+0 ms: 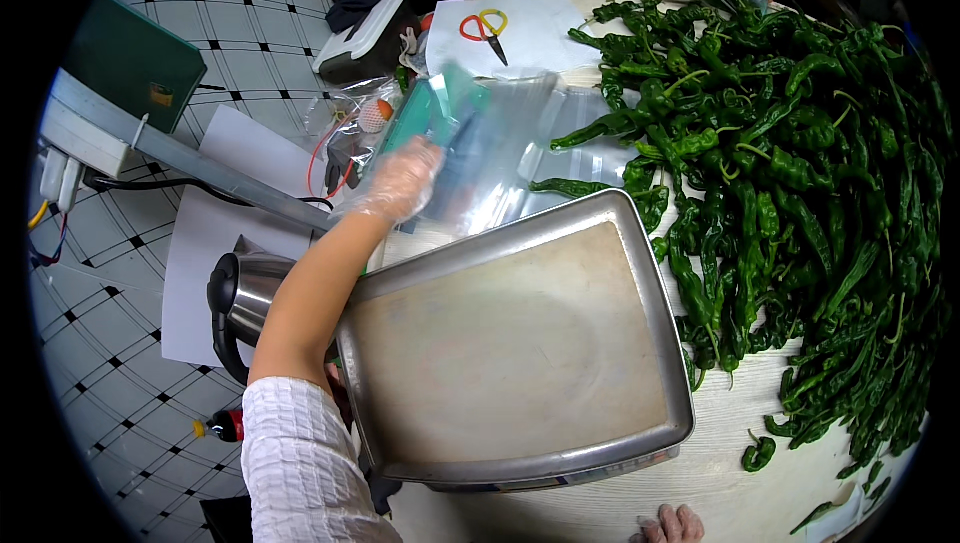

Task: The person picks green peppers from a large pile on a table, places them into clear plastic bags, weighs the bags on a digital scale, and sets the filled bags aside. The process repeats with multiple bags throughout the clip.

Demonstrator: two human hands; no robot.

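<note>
Left hand forward; arm outstretched; grip uncertain, blurred; right hand low; fingers curled

I'm looking steeply down from the wearer's head, fisheye-wide, close over the table, facing its far edge.

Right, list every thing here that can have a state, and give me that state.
clear plastic bags, lying flat
left hand, gloved, blurred, at the bags, grip unclear
right hand, fingers bent, partly out of view
metal tray, nothing in it
green peppers, heaped, glossy
scissors, lying on white paper, blades apparently closed
kettle, partly hidden, lid unclear
bottle, capped
</note>
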